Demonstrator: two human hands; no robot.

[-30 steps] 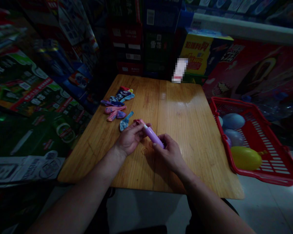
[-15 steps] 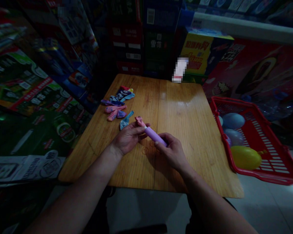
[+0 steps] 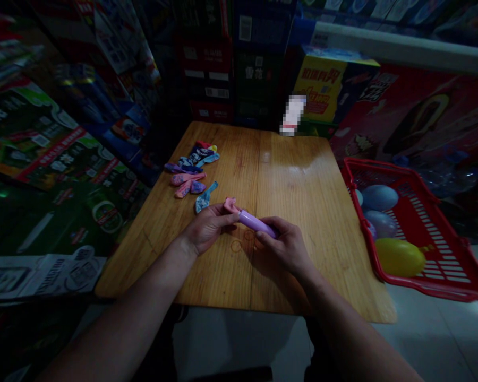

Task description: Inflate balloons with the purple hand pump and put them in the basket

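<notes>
A purple balloon pump (image 3: pixel 255 222), a slim tube, lies slanted across the space between my hands, above the table. My right hand (image 3: pixel 284 243) is wrapped round its lower right end. At its upper left tip sits a limp pink balloon (image 3: pixel 231 206), pinched by my left hand (image 3: pixel 209 225) where the balloon meets the nozzle. The nozzle itself is mostly hidden by my fingers. A light blue uninflated balloon (image 3: pixel 205 198) rests just beyond my left hand. Two thin rubber bands (image 3: pixel 236 245) lie on the wood under the pump.
More flat balloons (image 3: pixel 188 179) in pink, purple and blue lie along the left of the wooden table (image 3: pixel 298 196). A red basket (image 3: pixel 430 223) at the right holds several inflated balloons, one a yellow balloon (image 3: pixel 400 257). Stacked cartons (image 3: pixel 258 79) stand behind the table and on the left.
The pump and both hands have shifted slightly right and down. The pump lies a little flatter, and the pink balloon's loose end has flopped over more to the right.
</notes>
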